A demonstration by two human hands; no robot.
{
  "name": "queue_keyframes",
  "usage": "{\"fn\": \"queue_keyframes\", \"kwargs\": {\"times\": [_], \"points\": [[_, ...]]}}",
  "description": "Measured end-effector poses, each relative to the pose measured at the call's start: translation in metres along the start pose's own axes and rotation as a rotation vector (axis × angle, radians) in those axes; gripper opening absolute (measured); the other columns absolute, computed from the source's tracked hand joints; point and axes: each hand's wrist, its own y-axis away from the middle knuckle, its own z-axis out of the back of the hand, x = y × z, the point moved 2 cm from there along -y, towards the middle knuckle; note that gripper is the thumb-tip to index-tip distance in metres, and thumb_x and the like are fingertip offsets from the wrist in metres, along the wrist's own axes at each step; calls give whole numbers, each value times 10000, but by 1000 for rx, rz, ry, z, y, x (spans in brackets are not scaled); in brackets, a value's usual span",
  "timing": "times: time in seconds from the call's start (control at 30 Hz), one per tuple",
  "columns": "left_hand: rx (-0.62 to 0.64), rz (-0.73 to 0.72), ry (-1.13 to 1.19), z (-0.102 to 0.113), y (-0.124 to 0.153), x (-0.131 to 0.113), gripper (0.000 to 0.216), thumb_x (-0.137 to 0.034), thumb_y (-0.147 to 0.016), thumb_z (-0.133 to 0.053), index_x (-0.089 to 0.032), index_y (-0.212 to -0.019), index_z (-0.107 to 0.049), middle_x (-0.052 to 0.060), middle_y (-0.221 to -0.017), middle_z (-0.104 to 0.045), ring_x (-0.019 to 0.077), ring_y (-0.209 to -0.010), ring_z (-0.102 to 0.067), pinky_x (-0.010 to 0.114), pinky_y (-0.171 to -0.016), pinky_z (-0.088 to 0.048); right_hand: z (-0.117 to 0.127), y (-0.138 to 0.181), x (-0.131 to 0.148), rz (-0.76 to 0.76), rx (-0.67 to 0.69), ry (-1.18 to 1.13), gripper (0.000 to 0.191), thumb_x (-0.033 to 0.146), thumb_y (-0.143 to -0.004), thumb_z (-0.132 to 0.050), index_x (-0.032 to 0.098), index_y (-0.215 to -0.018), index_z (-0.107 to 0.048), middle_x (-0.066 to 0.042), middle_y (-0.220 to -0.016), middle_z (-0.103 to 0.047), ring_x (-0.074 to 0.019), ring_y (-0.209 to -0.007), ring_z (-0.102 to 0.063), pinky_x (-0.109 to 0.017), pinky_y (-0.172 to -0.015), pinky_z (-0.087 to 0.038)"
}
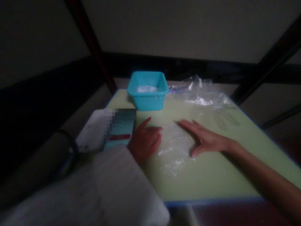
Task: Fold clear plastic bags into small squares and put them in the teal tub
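Open wide with the right hand (204, 138) by the clear plastic (176, 146), half curled with the left hand (146, 142) across from it, cannot tell if pinching. Lies crinkly between the 2 on the yellow table (202, 185), probably light, soft and slippery, best held by its edges. Too blurry to follow those edges or name the white stuff (147, 89) in the blue tub (149, 103).

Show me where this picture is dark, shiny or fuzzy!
Head view: far left nearly black; head view: bare left hand and bare right hand softly blurred; head view: weak glare on thin clear plastic between them, brighter on crumpled clear plastic behind.
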Motion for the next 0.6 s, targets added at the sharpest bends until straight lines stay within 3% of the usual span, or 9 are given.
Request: {"fn": "queue_keyframes", "kwargs": {"times": [0.2,0.6], "points": [[-6,-11,-29,1,0,-1,234,-175,-844,-408,-154,-924,-627,7,-721,-714,125,-650,-664,420,-1107,-338,2,-1,-1,-9,48,17,1162,640,-648,-685,198,-1493,-21,-143,-1550,-97,-326,-1409,-65,-544,-1121,19],[73,1,-34,-2,1,3,204,-178,-851,-411,-178,-950,-589,-1,-759,-718,140,-693,-674,445,-1077,-363,7,2,-2,-33,68,-2,1138,635,-664,-676,188,-1493,-38,-157,-1546,-93,-327,-1406,-49,-549,-1121,2]]}}
